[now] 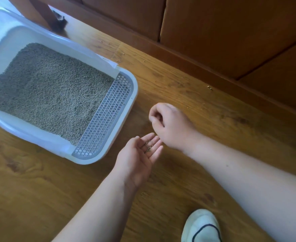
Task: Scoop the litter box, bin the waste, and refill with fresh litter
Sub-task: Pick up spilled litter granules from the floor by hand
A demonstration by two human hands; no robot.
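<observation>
A white litter box [131, 100] lies on the wooden floor at the left. Grey litter [51, 88] fills it, and a grey grid step [105, 117] covers its near right end. My left hand [138, 158] is palm up just right of the box, cupping a few stray litter grains [148, 145]. My right hand [170, 124] hovers just above and to the right of it, fingers curled and pinched together. Whether a grain sits between those fingertips cannot be told.
Loose grains lie scattered on the floor, one near the wall [209, 87] and one by my forearm [141, 193]. Brown wooden cabinets [231, 32] run along the back. A chair leg [44, 16] stands behind the box. My white shoe [201, 226] is at the bottom right.
</observation>
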